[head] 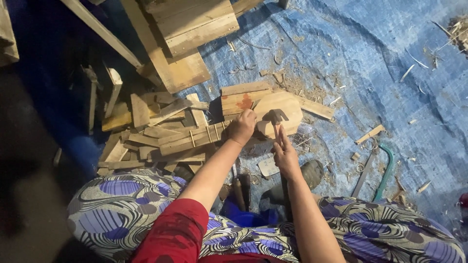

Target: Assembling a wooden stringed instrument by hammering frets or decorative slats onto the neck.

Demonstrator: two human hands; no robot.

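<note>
My left hand (241,127) is closed on the end of a narrow wooden slat (192,139) with several nails standing in it, pressing it against the scrap pile. My right hand (285,155) grips the handle of a hammer (274,117), whose dark head sits over a rounded flat wooden board (288,109) just right of my left hand. Both forearms reach forward from my lap, which is covered by a patterned purple and white cloth.
A heap of scrap wood pieces (146,131) lies to the left, with larger planks (195,24) behind. A blue tarp (380,73) strewn with shavings covers the ground. A green-framed saw (385,170) lies at right, and a grey shoe (312,173) near my right arm.
</note>
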